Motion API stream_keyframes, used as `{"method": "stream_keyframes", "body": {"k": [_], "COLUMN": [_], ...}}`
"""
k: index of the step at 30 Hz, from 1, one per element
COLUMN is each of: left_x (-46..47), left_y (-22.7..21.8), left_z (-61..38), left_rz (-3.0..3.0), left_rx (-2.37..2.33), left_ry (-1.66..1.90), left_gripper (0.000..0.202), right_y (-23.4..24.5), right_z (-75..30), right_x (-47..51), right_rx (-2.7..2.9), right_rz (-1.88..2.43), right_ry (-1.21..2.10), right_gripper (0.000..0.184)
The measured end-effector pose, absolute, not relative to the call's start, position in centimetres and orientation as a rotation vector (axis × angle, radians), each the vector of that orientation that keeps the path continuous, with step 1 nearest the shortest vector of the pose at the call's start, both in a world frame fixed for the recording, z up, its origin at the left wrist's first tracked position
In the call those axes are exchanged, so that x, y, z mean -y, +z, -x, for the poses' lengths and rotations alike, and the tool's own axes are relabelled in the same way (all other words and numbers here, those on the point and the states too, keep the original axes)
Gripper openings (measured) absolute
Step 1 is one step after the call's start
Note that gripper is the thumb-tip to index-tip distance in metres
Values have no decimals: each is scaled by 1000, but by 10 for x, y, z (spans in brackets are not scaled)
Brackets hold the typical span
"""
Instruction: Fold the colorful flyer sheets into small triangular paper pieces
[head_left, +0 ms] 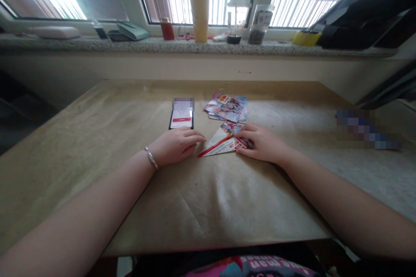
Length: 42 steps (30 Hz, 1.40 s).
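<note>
A folded colourful paper flyer [221, 142], triangular with red and white edges, lies on the brown paper-covered table [208, 199]. My right hand [261, 143] rests on its right end, fingers curled and pressing the paper down. My left hand [175, 145] lies just left of the flyer's pointed tip, fingers bent together and touching the table beside it; a silver bracelet sits on that wrist. Behind the flyer is a small stack of similar flyers [227, 107]. A phone [182, 116] with a lit screen lies beyond my left hand.
A windowsill [97, 44] runs along the back with a tall cup of yellowish drink [199, 4], a red jar [167, 29], a glass jar [261, 24] and a black object [364, 17]. A blurred item [367, 130] lies at the table's right.
</note>
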<state>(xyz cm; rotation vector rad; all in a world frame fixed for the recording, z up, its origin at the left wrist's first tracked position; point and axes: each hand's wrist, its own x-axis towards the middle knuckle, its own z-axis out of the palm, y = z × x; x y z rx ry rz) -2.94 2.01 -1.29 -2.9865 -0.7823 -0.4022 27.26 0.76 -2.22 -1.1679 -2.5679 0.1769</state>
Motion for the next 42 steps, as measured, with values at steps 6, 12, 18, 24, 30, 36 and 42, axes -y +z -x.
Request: {"method": "stream_keyframes", "body": {"k": [6, 12, 18, 24, 30, 36, 42], "left_x": [-18, -17, -13, -11, -10, -11, -10], "left_y": [-17, -17, -14, -13, -11, -13, -13], "left_z": [21, 20, 13, 9, 8, 8, 8], "left_rz": [2993, 2976, 2942, 2934, 2895, 2902, 2935], "left_rx": [671, 628, 550, 594, 549, 561, 609], "left_ry": [-365, -338, -353, -349, -299, -342, -333], "left_gripper": [32, 31, 29, 29, 29, 29, 30], "right_y": [-26, -37, -42, -41, -41, -43, -46], "right_z": [-270, -266, -265, -265, -260, -260, -262], "right_x": [-12, -20, -24, -24, -23, -24, -26], "right_rx": [2598, 2520, 2488, 2466, 2469, 2411, 2331], "right_rz": [885, 984, 1099, 1114, 1239, 1178, 1180], "right_ry": [225, 143, 67, 105, 19, 105, 164], "right_gripper": [25, 31, 33, 34, 38, 29, 26]}}
